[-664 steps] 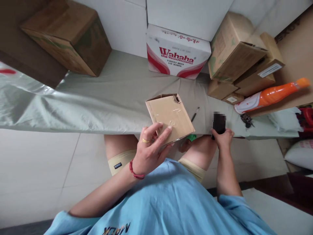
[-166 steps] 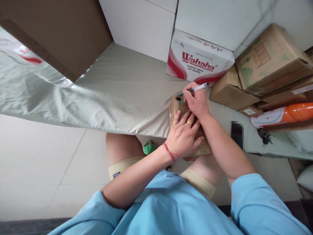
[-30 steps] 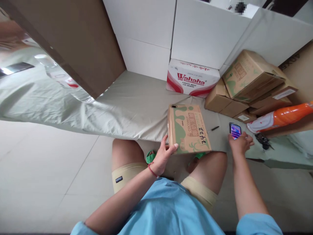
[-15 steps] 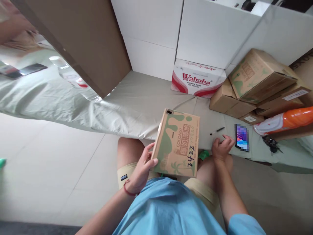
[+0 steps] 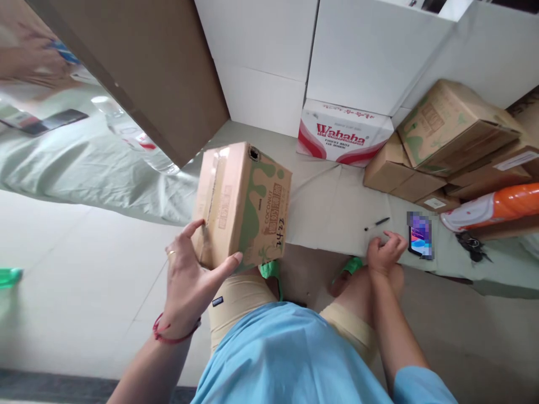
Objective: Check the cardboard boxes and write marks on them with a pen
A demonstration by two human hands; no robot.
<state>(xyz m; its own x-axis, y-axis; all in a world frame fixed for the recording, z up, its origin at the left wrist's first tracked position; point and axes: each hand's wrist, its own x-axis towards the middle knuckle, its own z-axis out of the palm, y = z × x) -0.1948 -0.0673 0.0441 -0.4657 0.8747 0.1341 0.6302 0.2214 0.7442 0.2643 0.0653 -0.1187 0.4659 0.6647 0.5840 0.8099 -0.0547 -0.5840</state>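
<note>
Blue cloth shirt point(image 5: 282, 353) and beige shorts point(image 5: 242, 297), soft, creased; green slippers point(image 5: 272, 272) below.

Left hand point(image 5: 185, 280), red cord bracelet point(image 5: 174, 336) at the wrist: thumb on the printed face, other fingers spread along the taped side, gripping the coconut box point(image 5: 255, 213).

Coconut box: corrugated cardboard, block-shaped, glossy tape down one side, green print, handwritten black figures, ragged dark hole at an upper corner. Held tilted at the near edge of the bench point(image 5: 328, 224); contact with the bench cannot be told.

Right hand point(image 5: 384, 255): fingers loosely curled, a gap between them and the thumb, by the knee at the bench's edge.

Bench: matt grey-green cloth, wrinkled. On it, a slim pen point(image 5: 377, 224), a phone point(image 5: 421, 241) with lit, partly pixelated screen, dark metal keys point(image 5: 474, 247), a ribbed orange bottle point(image 5: 505, 202) on its side.

Behind: white-and-red Wahaha carton point(image 5: 343, 137), stacked brown boxes point(image 5: 442, 132), smooth white panels point(image 5: 269, 50). At left, a clear plastic bottle point(image 5: 135, 137) beside a large brown board point(image 5: 138, 73).

Changes since half a second ago: coconut box shifted left and turned, taped side now in view; right hand, pen and phone nearly unmoved.
</note>
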